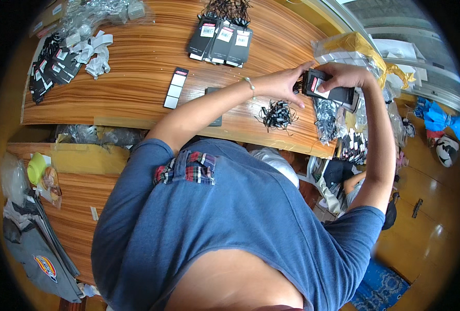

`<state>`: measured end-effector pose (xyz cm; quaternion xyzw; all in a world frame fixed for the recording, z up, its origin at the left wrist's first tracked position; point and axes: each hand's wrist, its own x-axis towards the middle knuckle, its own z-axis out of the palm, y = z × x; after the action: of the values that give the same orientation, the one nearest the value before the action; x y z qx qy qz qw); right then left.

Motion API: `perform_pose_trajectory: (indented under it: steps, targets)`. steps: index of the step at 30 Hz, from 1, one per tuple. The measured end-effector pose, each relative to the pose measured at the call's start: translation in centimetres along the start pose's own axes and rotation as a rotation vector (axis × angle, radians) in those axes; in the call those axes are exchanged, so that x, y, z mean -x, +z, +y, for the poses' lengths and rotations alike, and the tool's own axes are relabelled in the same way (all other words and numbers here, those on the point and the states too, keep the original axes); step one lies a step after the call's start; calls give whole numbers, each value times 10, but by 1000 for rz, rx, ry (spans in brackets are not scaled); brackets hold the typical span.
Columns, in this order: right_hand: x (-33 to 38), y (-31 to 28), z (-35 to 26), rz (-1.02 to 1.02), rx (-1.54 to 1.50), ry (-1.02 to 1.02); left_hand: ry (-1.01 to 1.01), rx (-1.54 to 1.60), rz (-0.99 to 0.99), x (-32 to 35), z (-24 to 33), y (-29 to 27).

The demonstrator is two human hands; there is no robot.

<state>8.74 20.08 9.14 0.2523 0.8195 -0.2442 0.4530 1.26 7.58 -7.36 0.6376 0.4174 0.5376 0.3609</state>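
Note:
My right hand (346,76) grips a stack of black hang tags (341,95) at the right part of the table, thumb on top by a white sticker. My left hand (279,84) is at the stack's left end, thumb and fingers apart in a wide curve. Dark strings show between it and the tags; whether it touches them I cannot tell. Just below lies a bunch of black strings (277,115). Left of my hands is a strip of white labels on dark backing (176,88). A black card (215,122) lies partly hidden under my left forearm.
Stacked black tags with strings (220,44) lie at the far middle of the wooden table (131,67). More tags (59,67), crumpled white paper (99,54) and clear plastic bags (92,18) are far left. A plastic-wrapped, gold-taped package (351,46) stands at the right edge.

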Motion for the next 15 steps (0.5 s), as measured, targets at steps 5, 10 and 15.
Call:
perform_pose_trajectory:
  steps: [5,10,15]
  targets:
    - [25,-22,-26,7,205,75,-226,74,-14,5,13,4]
    - [45,-38,-44,83,313,112,-113,-64,39,26,-13,-8]
    - [58,-43,-40,132,323,190,-198,-47,48,46,-17,-15]
